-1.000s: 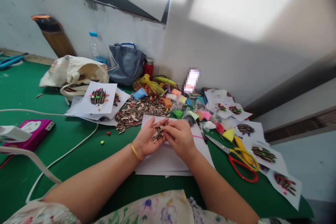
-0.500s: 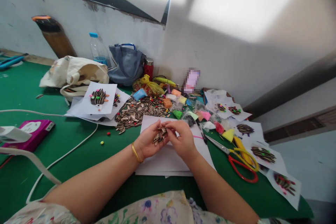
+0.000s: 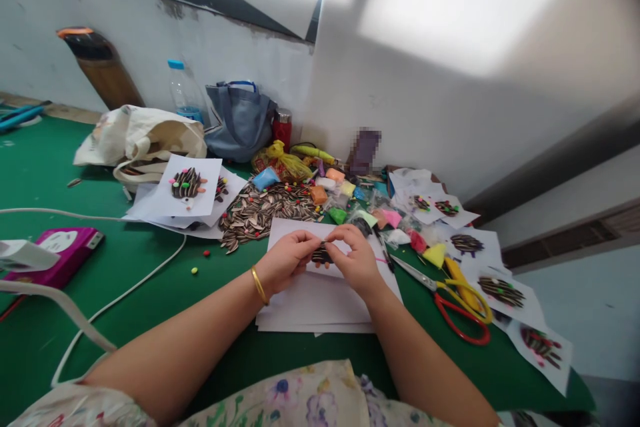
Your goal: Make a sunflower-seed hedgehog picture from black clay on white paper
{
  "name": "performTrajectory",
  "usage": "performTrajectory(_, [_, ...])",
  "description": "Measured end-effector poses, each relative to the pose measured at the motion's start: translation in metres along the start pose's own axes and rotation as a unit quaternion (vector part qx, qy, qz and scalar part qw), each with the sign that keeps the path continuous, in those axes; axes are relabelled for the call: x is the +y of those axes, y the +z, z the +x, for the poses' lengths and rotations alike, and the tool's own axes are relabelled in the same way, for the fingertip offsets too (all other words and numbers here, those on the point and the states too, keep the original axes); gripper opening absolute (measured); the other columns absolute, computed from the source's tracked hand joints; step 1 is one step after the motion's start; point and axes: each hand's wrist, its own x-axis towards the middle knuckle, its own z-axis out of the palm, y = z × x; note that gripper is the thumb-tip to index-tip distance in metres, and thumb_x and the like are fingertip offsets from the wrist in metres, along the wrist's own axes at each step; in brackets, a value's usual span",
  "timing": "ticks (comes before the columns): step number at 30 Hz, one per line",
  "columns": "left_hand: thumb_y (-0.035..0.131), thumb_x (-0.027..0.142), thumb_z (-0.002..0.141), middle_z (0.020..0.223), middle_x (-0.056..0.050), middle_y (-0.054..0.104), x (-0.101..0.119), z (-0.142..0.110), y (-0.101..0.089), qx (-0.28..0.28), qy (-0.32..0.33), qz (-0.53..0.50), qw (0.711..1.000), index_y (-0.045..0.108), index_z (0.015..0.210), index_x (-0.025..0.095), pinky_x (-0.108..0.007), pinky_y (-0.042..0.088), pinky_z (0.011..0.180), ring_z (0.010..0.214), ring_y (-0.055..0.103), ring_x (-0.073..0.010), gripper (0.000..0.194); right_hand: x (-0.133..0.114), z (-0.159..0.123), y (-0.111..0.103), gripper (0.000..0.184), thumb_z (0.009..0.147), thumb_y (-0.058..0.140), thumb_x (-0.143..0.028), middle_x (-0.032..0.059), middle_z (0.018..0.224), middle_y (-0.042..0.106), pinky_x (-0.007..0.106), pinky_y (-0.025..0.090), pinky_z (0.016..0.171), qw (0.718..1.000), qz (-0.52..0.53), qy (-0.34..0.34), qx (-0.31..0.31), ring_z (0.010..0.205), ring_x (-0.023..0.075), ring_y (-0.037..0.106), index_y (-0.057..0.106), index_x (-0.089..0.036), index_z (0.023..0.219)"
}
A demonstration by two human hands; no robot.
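Sunflower seeds, a dark striped cluster, sit between left hand and right hand, fingers pressed together on them over white paper.

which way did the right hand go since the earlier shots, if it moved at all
Yes, the right hand shifted slightly rightward, toward the scissors, judged against the paper stack beneath it.

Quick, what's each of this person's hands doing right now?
Left hand: closed, fingers holding a dark seed cluster.
Right hand: closed, fingers holding the same cluster from the other side, above white paper.
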Motion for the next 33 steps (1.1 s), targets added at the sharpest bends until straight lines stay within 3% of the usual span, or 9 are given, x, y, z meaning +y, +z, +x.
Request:
performTrajectory(2, [0.073, 0.038, 0.073, 0.048, 0.007, 0.047, 0.001, 0.001, 0.0, 0.005, 0.017, 0.052, 0.999, 0.057, 0.075, 0.016, -0.019, 0.014, 0.039, 0.039, 0.032, -0.0038, 0.027, 0.001, 0.0, -0.004, 0.003, 0.079, 0.064, -0.02, 0.0031, 0.091, 0.059, 0.033, 0.045, 0.084, 0.999, -0.018, -0.007, -0.026, 0.091, 0.0183, 0.057, 0.066, -0.022, 0.08])
performTrajectory(6, [0.069, 0.036, 0.074, 0.061, -0.003, 0.064, 0.001, 0.005, -0.002, -0.016, 0.071, 0.133, 0.988, 0.062, 0.07, 0.013, -0.021, 0.033, 0.049, 0.054, 0.052, -0.0102, 0.024, 0.007, -0.001, -0.013, 0.007, 0.08, 0.063, -0.017, 0.0016, 0.082, 0.06, 0.03, 0.042, 0.078, 0.995, -0.058, -0.03, -0.08, 0.085, 0.0172, 0.056, 0.067, -0.021, 0.075])
performTrajectory(8, [0.065, 0.035, 0.076, 0.062, -0.003, 0.064, 0.001, 0.008, -0.004, 0.002, 0.095, 0.144, 0.985, 0.064, 0.072, 0.013, -0.021, 0.036, 0.052, 0.058, 0.055, -0.0118, 0.022, 0.012, 0.0, -0.016, 0.009, 0.08, 0.062, -0.017, 0.0013, 0.079, 0.061, 0.03, 0.041, 0.076, 0.991, -0.087, -0.033, -0.099, 0.081, 0.0165, 0.056, 0.067, -0.021, 0.073])
performTrajectory(13, [0.057, 0.031, 0.081, 0.046, 0.009, 0.037, 0.001, 0.015, -0.011, 0.118, 0.05, 0.134, 0.983, 0.064, 0.084, 0.015, -0.02, 0.015, 0.038, 0.037, 0.027, -0.0055, 0.018, 0.018, 0.0, -0.019, 0.008, 0.079, 0.065, -0.017, 0.0013, 0.077, 0.063, 0.029, 0.036, 0.074, 0.974, -0.189, -0.033, -0.123, 0.079, 0.0164, 0.055, 0.069, -0.021, 0.073])
performTrajectory(19, [0.053, 0.029, 0.085, 0.046, 0.009, 0.033, 0.002, 0.014, -0.012, 0.124, 0.038, 0.115, 0.985, 0.061, 0.085, 0.015, -0.019, 0.011, 0.036, 0.035, 0.022, -0.0046, 0.016, 0.016, -0.004, -0.013, 0.006, 0.08, 0.066, -0.02, 0.0024, 0.081, 0.065, 0.032, 0.03, 0.074, 0.949, -0.277, -0.057, -0.135, 0.081, 0.0171, 0.054, 0.071, -0.021, 0.076])
performTrajectory(33, [0.052, 0.025, 0.086, 0.047, 0.009, 0.033, 0.004, 0.014, -0.01, 0.13, 0.035, 0.101, 0.986, 0.061, 0.084, 0.015, -0.018, 0.012, 0.036, 0.035, 0.023, -0.0037, 0.014, 0.017, -0.006, -0.004, 0.011, 0.084, 0.062, -0.024, 0.0032, 0.083, 0.064, 0.035, 0.023, 0.074, 0.921, -0.359, -0.09, -0.124, 0.083, 0.0183, 0.049, 0.069, -0.021, 0.077])
